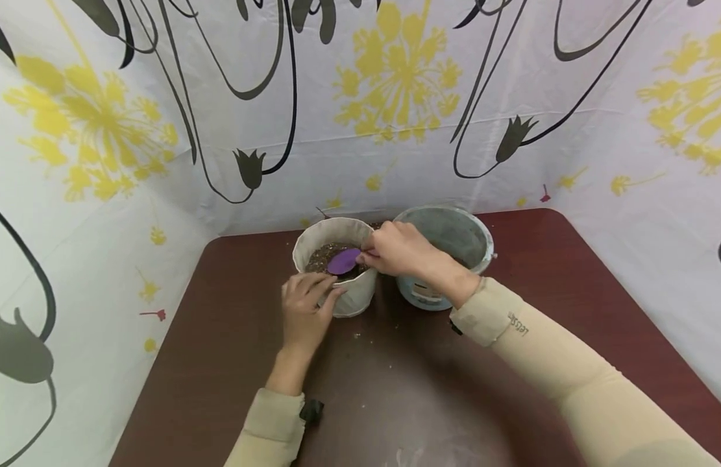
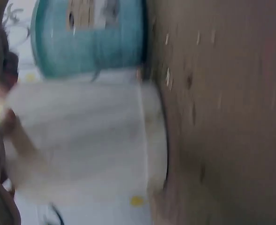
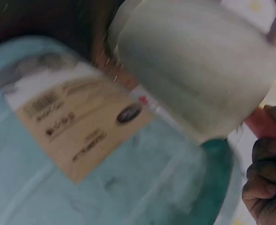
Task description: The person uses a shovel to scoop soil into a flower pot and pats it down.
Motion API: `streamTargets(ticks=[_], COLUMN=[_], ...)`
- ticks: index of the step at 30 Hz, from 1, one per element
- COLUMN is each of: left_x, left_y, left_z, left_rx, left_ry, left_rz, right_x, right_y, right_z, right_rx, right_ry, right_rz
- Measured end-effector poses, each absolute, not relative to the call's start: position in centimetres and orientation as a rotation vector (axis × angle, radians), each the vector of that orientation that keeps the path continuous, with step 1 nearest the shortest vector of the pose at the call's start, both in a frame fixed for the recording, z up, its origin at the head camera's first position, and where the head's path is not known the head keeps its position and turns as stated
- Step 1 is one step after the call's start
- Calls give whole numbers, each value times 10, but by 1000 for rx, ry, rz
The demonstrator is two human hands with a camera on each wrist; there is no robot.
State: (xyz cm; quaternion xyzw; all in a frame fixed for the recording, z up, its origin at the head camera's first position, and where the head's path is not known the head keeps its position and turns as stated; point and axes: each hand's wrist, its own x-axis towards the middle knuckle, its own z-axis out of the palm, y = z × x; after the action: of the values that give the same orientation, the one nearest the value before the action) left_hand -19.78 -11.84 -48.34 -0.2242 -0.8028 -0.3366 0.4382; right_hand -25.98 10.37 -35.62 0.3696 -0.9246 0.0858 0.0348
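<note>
My right hand (image 1: 398, 250) grips a small trowel by its handle, which shows red (image 3: 265, 126) in the right wrist view. The trowel's purple blade (image 1: 343, 261) lies low over the dark soil (image 1: 322, 257) inside a whitish pot (image 1: 355, 297). At the pot's near left rim, my left hand (image 1: 304, 301) holds on, fingers at the edge and thumb against the outer wall. The left wrist view shows the pot's side (image 2: 86, 136) upright on the table, with the thumb along it.
Right behind the right forearm stands a pale blue-green bucket (image 1: 483, 235) with a paper label (image 3: 81, 126), close beside the pot. Crumbs of soil dot the dark red-brown table (image 1: 232, 337). A patterned white cloth (image 1: 360, 155) hangs behind the table.
</note>
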Motion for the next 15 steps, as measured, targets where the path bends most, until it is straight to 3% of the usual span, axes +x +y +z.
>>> streamTargets(ticks=[5, 15], left_x=[-203, -196], left_y=[-135, -115], left_z=[-479, -483], left_rx=[-600, -527], left_ry=[-2013, -1958], left_rz=[-866, -694], right_x=[-262, -249], right_y=[112, 96], right_z=[-349, -327], right_rx=[998, 972], right_ry=[-2842, -2852], right_rz=[339, 291])
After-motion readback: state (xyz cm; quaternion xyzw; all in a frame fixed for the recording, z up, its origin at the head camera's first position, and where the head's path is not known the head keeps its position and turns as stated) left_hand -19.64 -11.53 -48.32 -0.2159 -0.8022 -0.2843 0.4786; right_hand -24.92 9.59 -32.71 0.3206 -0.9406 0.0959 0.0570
